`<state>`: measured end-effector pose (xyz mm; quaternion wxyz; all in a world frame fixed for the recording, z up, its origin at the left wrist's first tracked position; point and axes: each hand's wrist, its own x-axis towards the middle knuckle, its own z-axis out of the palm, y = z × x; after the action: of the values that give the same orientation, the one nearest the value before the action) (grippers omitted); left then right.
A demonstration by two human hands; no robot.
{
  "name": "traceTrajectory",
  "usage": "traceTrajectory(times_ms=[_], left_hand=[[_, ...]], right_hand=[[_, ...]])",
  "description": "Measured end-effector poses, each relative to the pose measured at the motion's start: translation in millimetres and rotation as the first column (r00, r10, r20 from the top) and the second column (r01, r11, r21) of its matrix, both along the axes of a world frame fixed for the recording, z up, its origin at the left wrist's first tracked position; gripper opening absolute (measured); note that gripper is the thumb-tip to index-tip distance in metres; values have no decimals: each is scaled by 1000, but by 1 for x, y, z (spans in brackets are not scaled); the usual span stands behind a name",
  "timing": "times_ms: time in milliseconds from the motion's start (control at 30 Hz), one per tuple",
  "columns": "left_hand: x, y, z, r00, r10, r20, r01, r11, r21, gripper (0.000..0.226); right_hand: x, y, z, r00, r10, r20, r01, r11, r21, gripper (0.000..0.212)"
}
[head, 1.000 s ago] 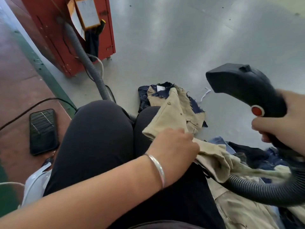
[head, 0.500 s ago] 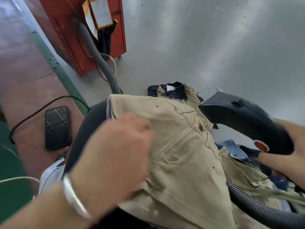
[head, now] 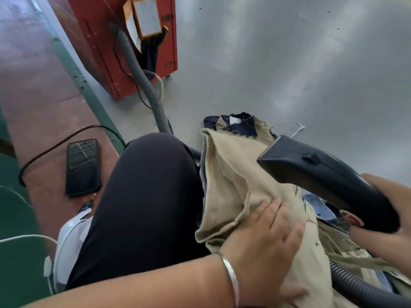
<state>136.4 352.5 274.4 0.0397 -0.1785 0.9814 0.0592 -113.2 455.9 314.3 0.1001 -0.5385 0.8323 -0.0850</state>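
The left hand [head: 266, 245] lies flat, fingers straight, pressing on the tan cloth [head: 231, 170]. The cloth sits on the person's lap, beside the leg [head: 144, 196]. The right hand [head: 389, 243] grips the black nozzle [head: 311, 172], just above the cloth.

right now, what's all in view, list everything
garment: 1, beige, on the lap
nozzle: 1, black, over the garment
hose: 2 stretches, grey, by the cabinet and at lower right
cabinet: 1, red, top left
phone: 1, black, left of the leg
cloth: 1, navy, beyond the garment
black cable: 1, by the phone
white cable: 1, lower left
bangle: 1, silver, left wrist
leg: 1, black trousers, centre
left hand: 1, flat on the garment
right hand: 1, grips the nozzle
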Motion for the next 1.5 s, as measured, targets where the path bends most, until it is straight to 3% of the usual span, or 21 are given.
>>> traceTrajectory(times_ms=[33, 100, 200, 267, 367, 500, 567, 767, 900, 1033, 1200, 1367, 1500], left_hand=[[-4, -3, -1, 999, -51, -15, 50, 998, -33, 96], [-6, -8, 4, 991, -98, -94, 89, 992, -92, 93], [19, 7, 1, 994, 112, 12, -112, 992, 55, 77], [33, 15, -4, 974, 223, -28, -224, 974, -33, 60], [38, 19, -12, 968, 228, -100, -242, 956, -163, 37], [25, 22, -19, 972, 201, -123, -216, 969, -118, 54], [23, 22, -21, 966, 185, -179, -217, 960, -175, 59], [25, 20, -20, 978, 167, -123, -184, 973, -141, 61], [27, 20, -18, 983, 110, -144, -130, 982, -139, 43], [29, 21, -21, 974, 151, -167, -175, 975, -140, 58], [25, 6, -19, 973, 129, -193, -154, 981, -117, 44], [-1, -9, -10, 984, 95, -148, -120, 978, -168, 51], [-10, 16, -14, 981, 95, -167, -118, 985, -129, 39]], right_hand=[[21, -6, 12, 996, -7, 84, 7, 1000, -6, 46], [42, -17, 26, 995, -14, 99, 6, 997, 83, 43], [54, -20, 35, 996, -53, 78, 41, 988, 151, 39], [61, -20, 36, 996, -66, 67, 52, 978, 201, 36], [81, -31, 35, 999, 32, 9, -33, 965, 259, 38], [119, -59, 42, 979, 173, -111, -121, 920, 374, 33], [127, -77, 45, 971, 193, -139, -124, 910, 395, 25], [135, -133, 39, 974, 195, -114, -165, 959, 231, 17], [128, -179, 19, 989, 143, -45, -134, 980, 148, 14], [101, -216, 13, 1000, -16, 7, 15, 993, 117, 15], [76, -180, 37, 987, -34, 157, 29, 999, 35, 16], [81, -103, 61, 996, -33, 78, 29, 999, 46, 28], [88, -63, 51, 1000, -17, 16, 14, 986, 168, 40]])
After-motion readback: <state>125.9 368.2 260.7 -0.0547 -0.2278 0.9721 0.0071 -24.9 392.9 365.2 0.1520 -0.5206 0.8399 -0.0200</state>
